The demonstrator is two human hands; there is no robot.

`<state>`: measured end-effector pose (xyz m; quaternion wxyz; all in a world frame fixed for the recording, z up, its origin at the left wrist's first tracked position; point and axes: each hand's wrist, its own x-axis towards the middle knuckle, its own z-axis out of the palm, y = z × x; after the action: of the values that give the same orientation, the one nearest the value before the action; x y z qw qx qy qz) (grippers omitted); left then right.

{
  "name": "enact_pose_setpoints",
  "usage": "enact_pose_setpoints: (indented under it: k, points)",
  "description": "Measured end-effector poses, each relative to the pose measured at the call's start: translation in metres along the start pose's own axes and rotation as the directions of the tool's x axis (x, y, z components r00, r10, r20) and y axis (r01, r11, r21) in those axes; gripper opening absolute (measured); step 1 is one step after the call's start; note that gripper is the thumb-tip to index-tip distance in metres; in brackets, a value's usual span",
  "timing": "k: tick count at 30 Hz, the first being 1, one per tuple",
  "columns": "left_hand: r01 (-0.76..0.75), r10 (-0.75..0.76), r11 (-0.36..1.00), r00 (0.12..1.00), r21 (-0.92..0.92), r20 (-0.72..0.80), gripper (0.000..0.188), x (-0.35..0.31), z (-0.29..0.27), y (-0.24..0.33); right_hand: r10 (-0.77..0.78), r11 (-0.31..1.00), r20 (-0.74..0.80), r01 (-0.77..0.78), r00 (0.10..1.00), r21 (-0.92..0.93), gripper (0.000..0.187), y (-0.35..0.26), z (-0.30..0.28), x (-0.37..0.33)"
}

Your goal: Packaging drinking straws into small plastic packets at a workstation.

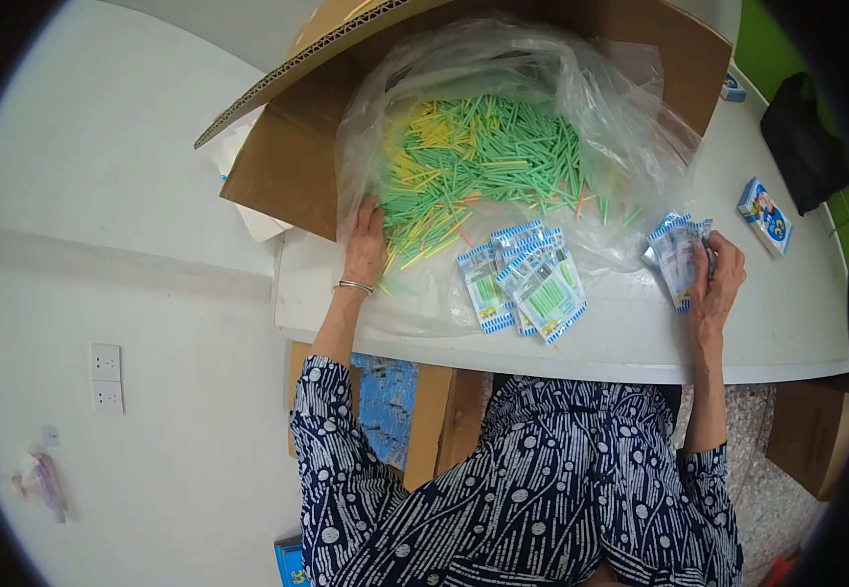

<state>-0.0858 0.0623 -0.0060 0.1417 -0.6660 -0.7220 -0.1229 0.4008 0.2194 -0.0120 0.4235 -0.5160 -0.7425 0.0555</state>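
My left hand (365, 247) lies at the left edge of a heap of thin green and yellow plastic sticks (512, 147), beside the clear plastic bag (591, 108) they spill from. Its fingers are bent and close together; what they hold, if anything, is hidden. On the right, my right hand (717, 284) is closed on the edge of a small bunch of blue-and-white packets (677, 256), thumb side toward them. Between my hands, a loose pile of similar packets (543, 284) overlaps on the table, with green sticks showing through their windows.
A large open cardboard box (292, 157) tips toward me, holding the bag. The white table (630, 342) curves along my front. Right of my hand lie a small blue-and-white box (765, 217) and a black bag (804, 142). Below the table, a carton (429, 421) contains blue packets.
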Motion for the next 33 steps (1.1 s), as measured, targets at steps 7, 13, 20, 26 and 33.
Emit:
enact_pose_setpoints:
  k: [7,13,20,26,33]
  points:
    - [0.075,-0.080,0.993,0.995,-0.091,-0.056,0.034,-0.010,0.004,0.008,-0.099,0.995,-0.061,0.098,0.993,-0.014,0.030,-0.007,-0.021,0.006]
    - [0.102,-0.120,0.986,0.983,-0.132,-0.140,0.028,-0.006,-0.002,0.020,0.133,0.925,0.105,-0.161,0.986,0.344,0.034,-0.021,-0.033,0.012]
    - [0.299,-0.337,0.891,0.940,-0.340,-0.058,0.026,0.026,-0.054,0.072,0.164,0.561,0.407,-0.424,0.899,0.711,0.016,-0.047,-0.041,0.026]
    - [0.325,-0.469,0.165,0.856,-0.931,0.215,0.022,0.060,-0.079,0.132,0.048,0.427,0.644,-0.598,0.764,0.678,0.018,-0.059,-0.032,0.030]
    - [0.355,-0.295,-0.360,0.834,-0.863,0.466,0.020,0.100,-0.060,0.214,0.040,0.199,0.699,-0.691,0.714,0.695,0.033,-0.044,-0.008,0.037]
